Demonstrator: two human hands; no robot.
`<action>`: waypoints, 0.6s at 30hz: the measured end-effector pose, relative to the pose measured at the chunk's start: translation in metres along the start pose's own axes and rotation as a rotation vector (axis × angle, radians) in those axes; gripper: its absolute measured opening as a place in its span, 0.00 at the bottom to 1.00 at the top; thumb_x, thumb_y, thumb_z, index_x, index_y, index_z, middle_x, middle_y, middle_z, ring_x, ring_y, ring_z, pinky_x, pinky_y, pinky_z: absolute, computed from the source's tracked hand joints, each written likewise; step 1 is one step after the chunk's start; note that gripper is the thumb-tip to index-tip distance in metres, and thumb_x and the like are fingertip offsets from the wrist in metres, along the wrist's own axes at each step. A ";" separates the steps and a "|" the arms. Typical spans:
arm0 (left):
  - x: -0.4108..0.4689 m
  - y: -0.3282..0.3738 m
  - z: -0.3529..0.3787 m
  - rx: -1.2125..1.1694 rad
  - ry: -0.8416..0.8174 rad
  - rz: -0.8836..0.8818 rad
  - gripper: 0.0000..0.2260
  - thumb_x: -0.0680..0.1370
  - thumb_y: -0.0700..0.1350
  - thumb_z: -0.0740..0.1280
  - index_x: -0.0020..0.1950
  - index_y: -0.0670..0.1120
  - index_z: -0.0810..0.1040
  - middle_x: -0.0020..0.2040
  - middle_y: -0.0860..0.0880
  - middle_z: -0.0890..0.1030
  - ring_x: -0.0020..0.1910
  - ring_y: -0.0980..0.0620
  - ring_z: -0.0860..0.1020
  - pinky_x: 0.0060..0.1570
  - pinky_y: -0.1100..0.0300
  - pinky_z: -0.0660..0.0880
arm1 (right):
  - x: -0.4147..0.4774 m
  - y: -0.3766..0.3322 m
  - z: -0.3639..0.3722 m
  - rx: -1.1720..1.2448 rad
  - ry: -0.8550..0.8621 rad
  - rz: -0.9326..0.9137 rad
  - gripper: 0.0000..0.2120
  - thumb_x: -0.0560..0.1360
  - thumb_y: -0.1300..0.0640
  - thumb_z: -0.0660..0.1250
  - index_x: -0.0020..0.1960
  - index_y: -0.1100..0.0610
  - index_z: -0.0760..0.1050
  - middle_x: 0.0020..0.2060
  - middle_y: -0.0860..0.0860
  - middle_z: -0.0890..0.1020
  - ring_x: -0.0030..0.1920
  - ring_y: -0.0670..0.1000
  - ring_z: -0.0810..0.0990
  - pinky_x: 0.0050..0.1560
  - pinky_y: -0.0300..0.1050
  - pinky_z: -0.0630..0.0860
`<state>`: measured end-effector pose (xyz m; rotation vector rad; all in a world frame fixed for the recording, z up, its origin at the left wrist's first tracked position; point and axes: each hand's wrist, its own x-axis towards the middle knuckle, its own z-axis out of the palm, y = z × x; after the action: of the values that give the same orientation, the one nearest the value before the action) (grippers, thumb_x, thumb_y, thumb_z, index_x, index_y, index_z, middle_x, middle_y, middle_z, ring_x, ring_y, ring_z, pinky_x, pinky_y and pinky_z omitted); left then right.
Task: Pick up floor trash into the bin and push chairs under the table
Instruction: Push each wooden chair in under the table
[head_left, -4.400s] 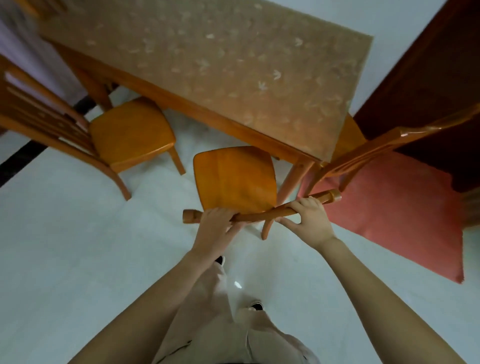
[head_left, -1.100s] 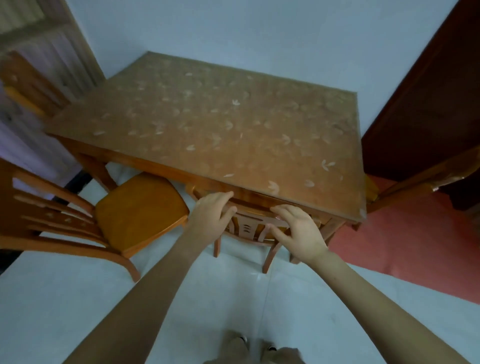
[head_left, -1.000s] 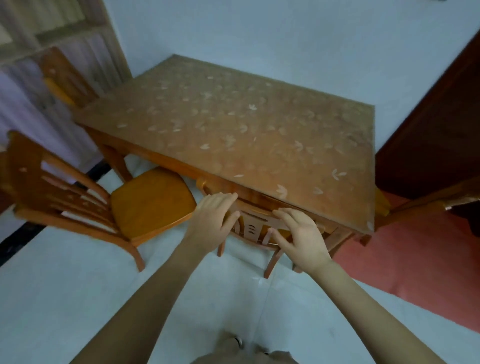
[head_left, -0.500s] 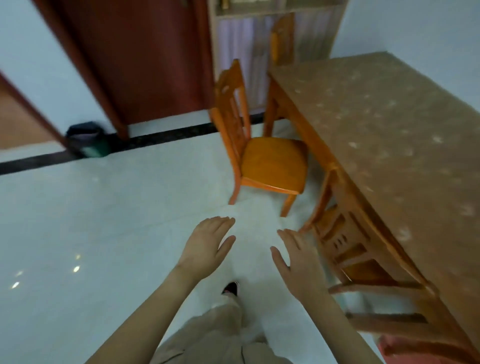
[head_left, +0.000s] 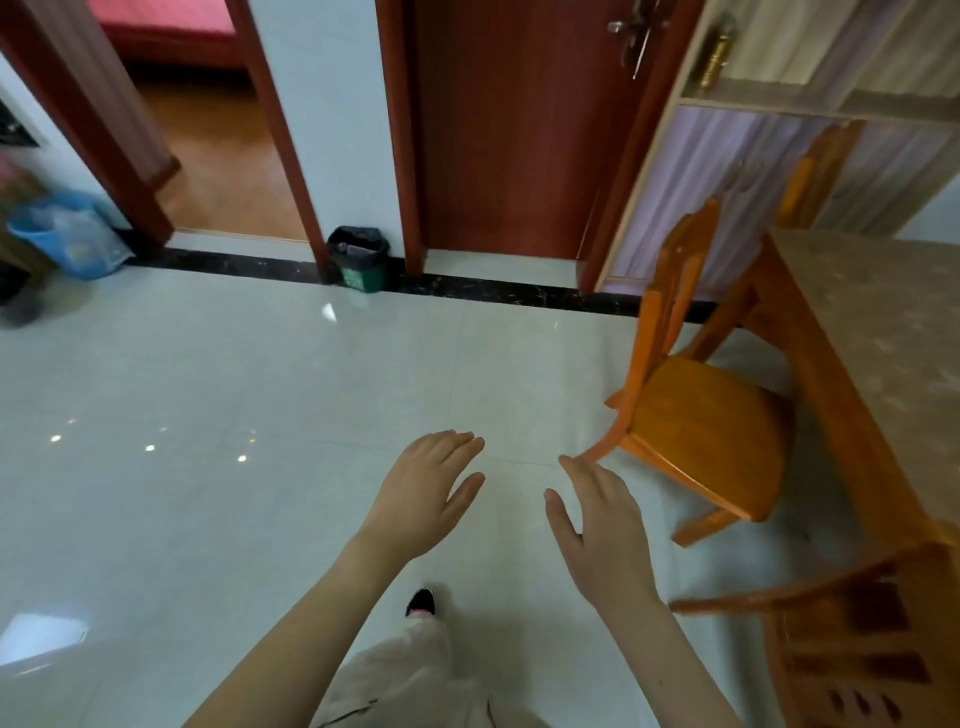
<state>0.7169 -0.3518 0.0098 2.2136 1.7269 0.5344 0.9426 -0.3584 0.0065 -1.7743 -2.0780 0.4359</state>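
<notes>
1. A blue plastic basket (head_left: 67, 239) is sitting far left of the green bin, against the white wall.
2. The green bin (head_left: 359, 258), lined with a black bag, is standing on the dark floor strip between two door frames, well apart from both hands.
3. The left hand (head_left: 423, 499) is hovering palm-down over the pale tiled floor (head_left: 208, 415), nearer the viewer than the green bin; its forearm is reaching forward, its fingers are lying flat and close together, its thumb is spread, and it is gripping nothing.
4. The right hand (head_left: 605, 540) is hanging just right of the left one, tilted thumb-inward, fingers extended and loosely parted, empty; its fingertips are pointing toward the pulled-out chair's rear leg.
5. The pulled-out chair (head_left: 711, 431) is standing right of the green bin, seat facing the table (head_left: 878, 332), not tucked in.
6. Another chair (head_left: 857, 654) is sitting pushed under the table's near edge, at lower right.
</notes>
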 end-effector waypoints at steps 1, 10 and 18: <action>0.012 -0.019 -0.008 0.009 -0.015 -0.001 0.22 0.81 0.56 0.53 0.68 0.47 0.74 0.65 0.50 0.77 0.66 0.49 0.72 0.67 0.59 0.61 | 0.021 -0.011 0.010 -0.005 -0.004 -0.005 0.29 0.79 0.34 0.48 0.71 0.50 0.70 0.68 0.50 0.76 0.68 0.53 0.73 0.67 0.51 0.72; 0.142 -0.125 -0.080 0.044 0.004 0.076 0.22 0.81 0.56 0.53 0.69 0.47 0.73 0.66 0.50 0.76 0.66 0.49 0.72 0.67 0.58 0.62 | 0.161 -0.072 0.029 0.035 0.047 0.060 0.20 0.80 0.46 0.61 0.69 0.53 0.72 0.65 0.51 0.77 0.61 0.53 0.76 0.60 0.51 0.77; 0.249 -0.155 -0.041 -0.030 -0.072 0.088 0.22 0.81 0.57 0.53 0.69 0.48 0.73 0.67 0.51 0.75 0.68 0.50 0.70 0.69 0.56 0.63 | 0.264 -0.041 0.042 -0.053 0.028 0.104 0.27 0.79 0.40 0.51 0.67 0.55 0.74 0.62 0.54 0.79 0.58 0.56 0.79 0.55 0.55 0.80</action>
<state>0.6180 -0.0728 0.0065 2.2672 1.5824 0.4902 0.8510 -0.1041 0.0092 -1.9144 -2.0029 0.3853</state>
